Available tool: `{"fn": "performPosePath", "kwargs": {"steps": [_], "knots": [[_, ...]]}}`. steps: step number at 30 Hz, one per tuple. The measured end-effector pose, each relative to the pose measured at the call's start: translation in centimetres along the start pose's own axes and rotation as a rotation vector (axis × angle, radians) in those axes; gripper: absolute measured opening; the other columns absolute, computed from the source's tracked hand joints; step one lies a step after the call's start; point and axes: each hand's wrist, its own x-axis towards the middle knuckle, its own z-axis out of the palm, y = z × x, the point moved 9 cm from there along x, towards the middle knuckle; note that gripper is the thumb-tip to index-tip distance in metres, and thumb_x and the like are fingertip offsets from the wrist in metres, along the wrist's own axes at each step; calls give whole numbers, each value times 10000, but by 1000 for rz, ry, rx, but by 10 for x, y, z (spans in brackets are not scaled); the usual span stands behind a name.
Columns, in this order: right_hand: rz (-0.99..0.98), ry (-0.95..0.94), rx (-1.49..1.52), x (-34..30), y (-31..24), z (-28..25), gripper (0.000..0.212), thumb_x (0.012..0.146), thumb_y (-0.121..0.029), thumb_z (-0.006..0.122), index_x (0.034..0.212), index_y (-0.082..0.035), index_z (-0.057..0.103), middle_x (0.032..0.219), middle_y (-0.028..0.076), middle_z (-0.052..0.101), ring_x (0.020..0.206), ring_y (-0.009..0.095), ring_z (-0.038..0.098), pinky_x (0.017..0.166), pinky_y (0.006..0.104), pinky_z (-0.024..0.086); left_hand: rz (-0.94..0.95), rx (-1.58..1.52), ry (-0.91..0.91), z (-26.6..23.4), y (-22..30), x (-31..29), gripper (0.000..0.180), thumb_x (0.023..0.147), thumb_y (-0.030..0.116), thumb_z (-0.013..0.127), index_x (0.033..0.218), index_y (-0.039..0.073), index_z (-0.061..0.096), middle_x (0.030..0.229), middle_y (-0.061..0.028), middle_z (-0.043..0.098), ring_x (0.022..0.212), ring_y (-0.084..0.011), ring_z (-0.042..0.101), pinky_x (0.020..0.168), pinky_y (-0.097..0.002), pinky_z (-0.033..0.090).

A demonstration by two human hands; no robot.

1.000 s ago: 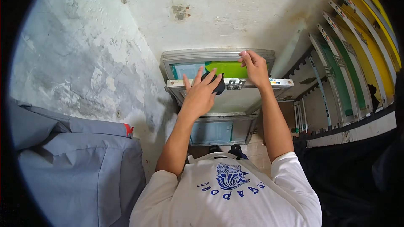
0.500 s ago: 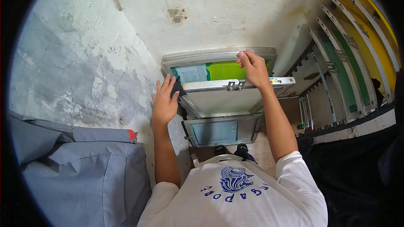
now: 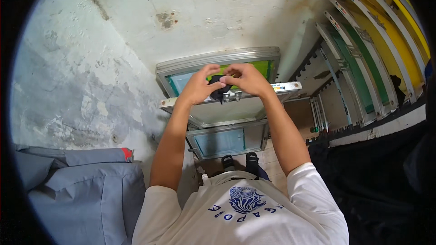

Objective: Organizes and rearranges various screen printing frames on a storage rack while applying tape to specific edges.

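A bunched black cloth (image 3: pixel 219 88) is between my hands, over the top rail of a metal-framed mesh screen (image 3: pixel 287 87). My left hand (image 3: pixel 200 87) is closed on the cloth's left side, with the thumb pressed against it. On the other side, my right hand (image 3: pixel 249 80) has its fingers curled and its thumb at the cloth, close to the left thumb. Part of the cloth is covered by the fingers. Just below the hands, a small metal hinge bracket (image 3: pixel 232 95) sits on the rail.
Framed screens with blue and green areas (image 3: pixel 218 55) lean on the back wall, and another framed screen (image 3: pixel 220 143) stands nearer my feet. More yellow and green screens (image 3: pixel 359 70) fill a slotted rack at right. Grey fabric (image 3: pixel 86 195) lies at lower left.
My left hand has moved right, bringing the black cloth from the rail's left end to its middle. My right hand has come down and left to meet it. The view has shifted slightly.
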Motion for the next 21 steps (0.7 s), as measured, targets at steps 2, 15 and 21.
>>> {"fn": "performPosePath", "kwargs": {"steps": [2,15,21], "knots": [[75,-127,97,9,2,3,259,923,-212,815,1061,-6,740,855,23,716,774,102,631,713,287,506,1,23,101,-9,5,2,550,854,197,857,1309,43,588,1237,-156,737,1188,-258,696,962,-376,533],[-182,-79,242,-30,-21,-21,322,855,39,615,1162,-21,688,1029,22,707,928,95,647,811,289,543,51,62,417,2,36,-39,274,1051,221,618,1243,25,622,1001,-189,748,844,-327,750,729,-392,568],[-109,-236,131,-50,-6,-4,254,884,15,788,1123,-33,719,945,4,696,873,88,612,797,279,524,-13,301,438,29,29,-47,265,1058,277,576,1194,61,648,1041,-204,746,890,-416,711,772,-467,549]]}}
